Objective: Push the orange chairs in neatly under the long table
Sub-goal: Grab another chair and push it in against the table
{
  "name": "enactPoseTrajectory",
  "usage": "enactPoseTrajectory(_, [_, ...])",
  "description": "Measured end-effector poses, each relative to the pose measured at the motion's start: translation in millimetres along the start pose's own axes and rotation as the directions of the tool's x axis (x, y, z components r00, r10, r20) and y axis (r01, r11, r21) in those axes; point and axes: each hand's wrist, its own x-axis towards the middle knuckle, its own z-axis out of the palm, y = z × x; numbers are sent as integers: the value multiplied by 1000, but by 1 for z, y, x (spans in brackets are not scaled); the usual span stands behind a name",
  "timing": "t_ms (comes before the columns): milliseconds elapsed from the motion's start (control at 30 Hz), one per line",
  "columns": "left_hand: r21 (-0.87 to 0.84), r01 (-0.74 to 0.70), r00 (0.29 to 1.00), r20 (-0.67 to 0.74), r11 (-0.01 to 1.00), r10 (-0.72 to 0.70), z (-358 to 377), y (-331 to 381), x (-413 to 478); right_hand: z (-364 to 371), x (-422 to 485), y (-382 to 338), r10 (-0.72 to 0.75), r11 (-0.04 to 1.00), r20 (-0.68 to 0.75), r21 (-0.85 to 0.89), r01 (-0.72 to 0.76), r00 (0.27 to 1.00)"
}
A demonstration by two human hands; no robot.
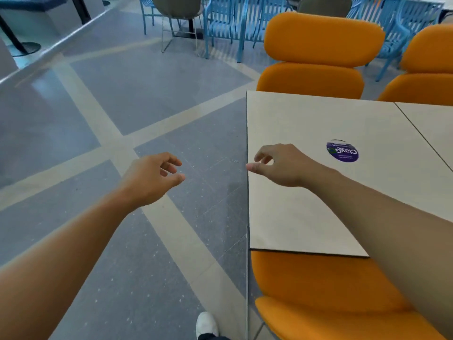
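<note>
The long white table [306, 123] fills the right half of the view, its left end facing me. An orange chair [321, 288] stands at the near side, its back tucked against the table edge. A second orange chair [318, 52] sits at the far side, and a third orange chair [426, 65] shows at the right edge. My left hand [152, 177] hovers over the floor left of the table, fingers loosely curled, holding nothing. My right hand [279, 165] hangs over the table's left edge, fingers apart and empty.
A purple round sticker [342, 151] lies on the tabletop. Blue metal chairs [230, 23] and a grey chair [179, 8] stand at the back. Grey floor with pale stripes [103, 123] spreads to the left. My white shoe [206, 325] shows at the bottom.
</note>
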Motion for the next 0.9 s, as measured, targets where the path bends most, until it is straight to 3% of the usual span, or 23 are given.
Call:
enactPoseTrajectory(333, [30, -84, 986, 148, 996, 78, -1, -18, 165, 10, 120, 12, 182, 950, -48, 267, -163, 982])
enactPoseTrajectory(567, [29, -151, 961, 238, 988, 140, -19, -50, 302, 13, 227, -4, 281, 905, -100, 358, -229, 954])
enactPoseTrajectory(900, [6, -247, 927, 294, 969, 235, -79, -48, 521, -19, 380, -28, 454, 791, -199, 538, -291, 868])
